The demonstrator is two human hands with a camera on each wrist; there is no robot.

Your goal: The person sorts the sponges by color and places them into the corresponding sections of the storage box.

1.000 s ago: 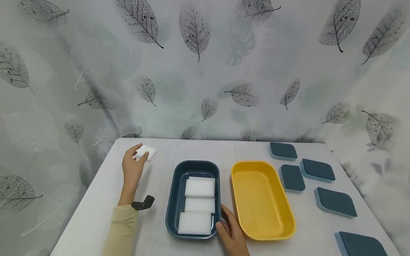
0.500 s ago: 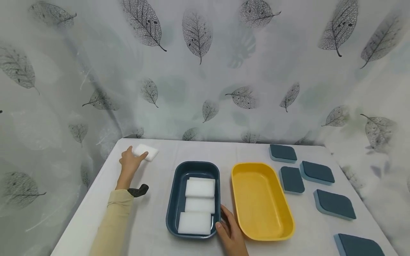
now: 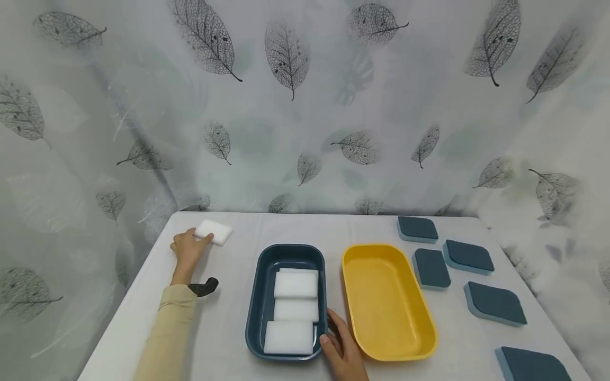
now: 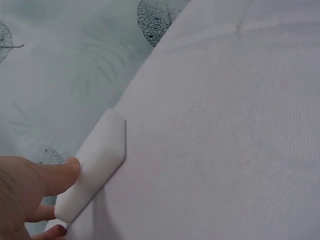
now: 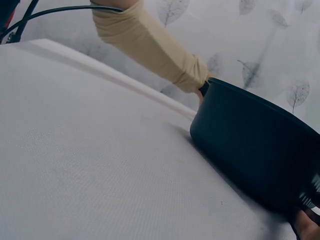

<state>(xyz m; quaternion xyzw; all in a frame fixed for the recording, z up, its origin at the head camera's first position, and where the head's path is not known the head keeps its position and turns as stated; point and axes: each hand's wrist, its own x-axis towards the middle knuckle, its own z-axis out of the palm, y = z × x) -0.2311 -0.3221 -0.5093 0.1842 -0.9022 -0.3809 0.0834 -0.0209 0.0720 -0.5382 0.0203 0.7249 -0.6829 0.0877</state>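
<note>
At the table's far left corner my left hand (image 3: 188, 251) pinches a white sponge (image 3: 216, 232) by its left end. In the left wrist view the thumb presses the sponge's side (image 4: 102, 155), with fingertips at its lower end; the sponge lies right at the tabletop. My right hand (image 3: 344, 349) holds the right side of a dark blue tray (image 3: 253, 312) near its front corner, thumb at the rim. Several white sponges (image 3: 295, 284) lie overlapping in a column inside this tray. In the right wrist view, the tray's outer wall (image 5: 250, 145) hides most of the right hand.
A yellow tray (image 3: 388, 301) stands right of the blue one. Several dark blue sponges (image 3: 495, 302) with lighter sides lie scattered along the table's right side. A leaf-patterned curtain (image 3: 305, 106) hangs behind the white-covered table (image 3: 143, 317).
My left hand has lowered the white sponge onto the far left corner and shifted slightly left, its grip moving to the sponge's left end. My right hand stays at the blue tray.
</note>
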